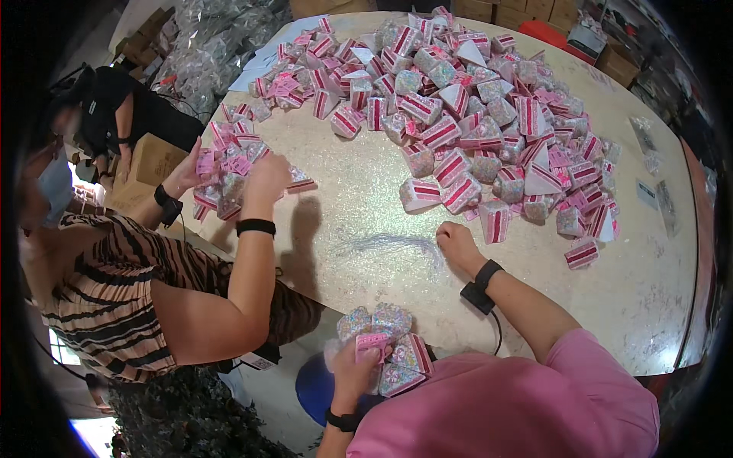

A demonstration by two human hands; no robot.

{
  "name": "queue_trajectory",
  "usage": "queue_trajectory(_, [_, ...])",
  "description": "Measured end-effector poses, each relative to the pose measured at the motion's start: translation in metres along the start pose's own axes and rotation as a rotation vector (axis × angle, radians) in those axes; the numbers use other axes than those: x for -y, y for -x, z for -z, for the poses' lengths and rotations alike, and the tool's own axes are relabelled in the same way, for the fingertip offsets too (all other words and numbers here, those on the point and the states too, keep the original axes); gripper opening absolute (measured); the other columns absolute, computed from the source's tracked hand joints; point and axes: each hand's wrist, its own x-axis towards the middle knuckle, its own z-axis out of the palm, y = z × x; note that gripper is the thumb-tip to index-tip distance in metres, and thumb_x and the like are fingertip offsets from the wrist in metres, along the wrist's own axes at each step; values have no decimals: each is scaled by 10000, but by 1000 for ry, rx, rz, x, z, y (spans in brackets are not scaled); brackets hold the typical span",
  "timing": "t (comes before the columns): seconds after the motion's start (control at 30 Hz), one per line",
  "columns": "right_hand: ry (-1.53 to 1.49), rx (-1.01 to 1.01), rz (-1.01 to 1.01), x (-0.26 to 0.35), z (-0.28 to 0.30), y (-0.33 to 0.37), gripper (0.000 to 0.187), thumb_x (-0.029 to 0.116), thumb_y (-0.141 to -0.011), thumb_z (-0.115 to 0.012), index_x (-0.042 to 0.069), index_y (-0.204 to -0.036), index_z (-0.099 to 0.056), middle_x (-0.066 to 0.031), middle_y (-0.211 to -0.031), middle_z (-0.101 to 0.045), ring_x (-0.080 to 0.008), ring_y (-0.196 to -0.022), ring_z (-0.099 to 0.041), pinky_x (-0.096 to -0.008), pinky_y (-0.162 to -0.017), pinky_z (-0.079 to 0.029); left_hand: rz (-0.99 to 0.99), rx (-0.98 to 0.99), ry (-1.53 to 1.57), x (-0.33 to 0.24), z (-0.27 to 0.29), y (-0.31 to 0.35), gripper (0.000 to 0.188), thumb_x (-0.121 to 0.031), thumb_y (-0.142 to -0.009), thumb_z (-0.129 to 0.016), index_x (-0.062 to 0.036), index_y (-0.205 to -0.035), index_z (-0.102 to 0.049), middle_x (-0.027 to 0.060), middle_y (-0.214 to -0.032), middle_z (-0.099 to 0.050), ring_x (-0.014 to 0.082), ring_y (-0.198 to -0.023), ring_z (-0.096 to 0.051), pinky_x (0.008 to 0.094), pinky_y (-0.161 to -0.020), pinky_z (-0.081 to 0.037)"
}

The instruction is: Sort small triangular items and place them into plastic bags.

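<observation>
Low at the table's near edge, my left hand (pixel 353 375) is closed around a bunch of cake-slice ornaments (pixel 405 365) with glittery white coats and red-pink layered sides. A pink tag (pixel 372 345) shows at its thumb. My right hand (pixel 456 246) rests over the table with curled fingers, at the right end of a bundle of thin pale strands (pixel 389 243). Whatever its fingertips pinch is too small to make out. Beyond it spreads a large heap of similar cake-slice ornaments (pixel 466 187), many with pink tags.
At my left a co-worker in a striped top (pixel 114 282) handles a smaller pile of ornaments (pixel 229 172). Another person holds a cardboard box (pixel 151 172) behind. A blue stool (pixel 313 389) stands below the table edge. Clear plastic bags (pixel 206 57) lie at the far left.
</observation>
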Motion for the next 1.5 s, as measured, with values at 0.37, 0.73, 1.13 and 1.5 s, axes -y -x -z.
queue_trajectory(0.37, [-515,126,-250,24,17,6,127,-3,-756,-613,4,-833,-513,-22,-632,-496,-95,-547,-488,-263,-484,-394,-23,29,88,3,-5,-6,257,-124,-875,-592,49,-1065,-578,99,-943,-657,148,-831,-627,263,-762,-491])
queue_trajectory(0.73, [-433,117,-137,-3,15,1,67,4,-759,-571,-18,-822,-563,-18,-626,-521,-96,-521,-469,-263,-475,-386,-38,53,103,10,-8,-15,323,-185,-875,-622,47,-1092,-562,108,-958,-656,153,-845,-627,271,-772,-495])
queue_trajectory(1.13, [-753,226,-292,49,47,16,53,50,-824,-565,10,-858,-579,-43,-710,-586,-104,-563,-557,-213,-459,-407,-36,28,19,6,-2,-11,307,-197,-862,-626,44,-1051,-604,96,-957,-666,145,-853,-628,267,-773,-497])
queue_trajectory(1.5, [-582,297,-235,125,131,62,71,73,-821,-572,6,-818,-596,-7,-644,-529,-54,-519,-471,-203,-453,-355,-181,88,-178,9,0,-22,246,-189,-803,-642,-18,-979,-658,46,-864,-665,139,-774,-605,293,-710,-484])
